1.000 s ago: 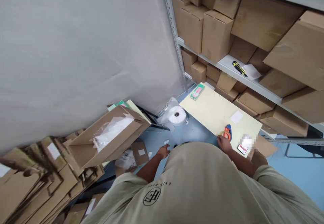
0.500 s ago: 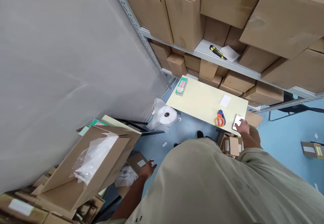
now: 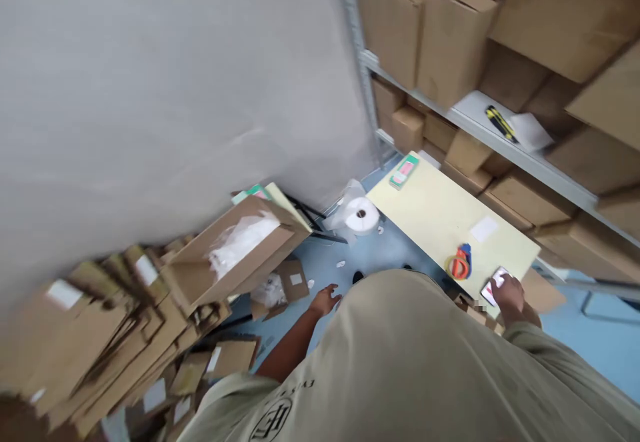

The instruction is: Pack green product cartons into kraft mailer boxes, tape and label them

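My right hand (image 3: 509, 294) is at the near right corner of the pale yellow table (image 3: 430, 209). Its fingers are closed at the edge of a smartphone (image 3: 493, 287) with a lit screen, which they partly cover. Just left of it lie a tape dispenser (image 3: 465, 255) in orange and blue and a roll of tape (image 3: 454, 269). Farther back are a white paper (image 3: 483, 229) and a green and pink box (image 3: 404, 171). My left hand (image 3: 325, 301) hangs over the floor beside my body, fingers apart, holding nothing.
An open cardboard box (image 3: 200, 275) with clear plastic bags (image 3: 243, 245) stands at left, near flattened cartons (image 3: 115, 335). A white roll (image 3: 362, 215) is on the floor by the wall. Shelves (image 3: 530, 155) hold boxes and a yellow-black utility knife (image 3: 500, 124).
My view has swung left, so the table and shelves sit farther right and more flattened cartons show. My right hand stays at the smartphone; my left hand stays empty.
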`<state>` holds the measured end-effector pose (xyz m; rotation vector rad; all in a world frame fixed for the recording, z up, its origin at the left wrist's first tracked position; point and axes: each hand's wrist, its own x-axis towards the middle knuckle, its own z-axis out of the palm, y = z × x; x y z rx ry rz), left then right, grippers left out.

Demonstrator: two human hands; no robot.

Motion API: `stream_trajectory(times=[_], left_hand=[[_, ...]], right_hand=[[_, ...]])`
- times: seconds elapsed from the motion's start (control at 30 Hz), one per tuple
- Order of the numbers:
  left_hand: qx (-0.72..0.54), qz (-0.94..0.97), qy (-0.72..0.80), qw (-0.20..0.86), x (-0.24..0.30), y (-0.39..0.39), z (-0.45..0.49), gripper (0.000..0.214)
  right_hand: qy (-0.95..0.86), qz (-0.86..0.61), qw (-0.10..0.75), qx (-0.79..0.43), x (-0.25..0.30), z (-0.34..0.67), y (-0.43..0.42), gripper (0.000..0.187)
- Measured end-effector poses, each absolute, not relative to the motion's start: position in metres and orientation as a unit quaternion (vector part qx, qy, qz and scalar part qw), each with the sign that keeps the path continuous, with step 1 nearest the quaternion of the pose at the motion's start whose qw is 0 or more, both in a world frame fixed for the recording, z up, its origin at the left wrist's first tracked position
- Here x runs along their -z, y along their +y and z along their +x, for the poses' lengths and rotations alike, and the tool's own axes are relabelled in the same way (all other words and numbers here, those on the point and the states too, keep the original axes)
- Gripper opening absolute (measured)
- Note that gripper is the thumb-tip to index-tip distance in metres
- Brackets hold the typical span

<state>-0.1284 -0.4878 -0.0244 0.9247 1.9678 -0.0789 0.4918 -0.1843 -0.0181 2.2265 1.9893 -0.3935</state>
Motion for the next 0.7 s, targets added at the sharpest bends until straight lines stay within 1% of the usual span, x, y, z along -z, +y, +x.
stream_trajectory(times=[0.1,0.2,0.27,0.37,0.47,0.57,0.7], left_hand=[[-0.018,0.315,0.838,0.445,0.031,-0.497,-0.121,0.057],[-0.055,0.260,0.864,0.428,0.036,-0.514,-0.120,0.058],[-0.072,0.231,0.874,0.421,0.038,-0.529,-0.121,0.057],[-0.091,0.198,0.884,0.413,0.040,-0.553,-0.125,0.054],[-0.112,0.174,0.891,0.403,0.039,-0.576,-0.136,0.053],[-0.140,0.159,0.897,0.388,0.036,-0.599,-0.157,0.052],[-0.177,0.139,0.907,0.357,0.029,-0.624,-0.195,0.050]], right_hand=[[0.683,0.725,-0.025,0.089,0.026,0.482,-0.164,0.051],[0.733,0.665,-0.104,0.097,0.026,0.449,-0.126,0.051],[0.759,0.628,-0.136,0.107,0.021,0.416,-0.100,0.052],[0.788,0.583,-0.153,0.124,0.011,0.363,-0.069,0.055],[0.811,0.545,-0.153,0.146,0.003,0.310,-0.057,0.059],[0.827,0.517,-0.145,0.169,-0.001,0.259,-0.065,0.062],[0.838,0.490,-0.120,0.207,-0.006,0.191,-0.097,0.061]])
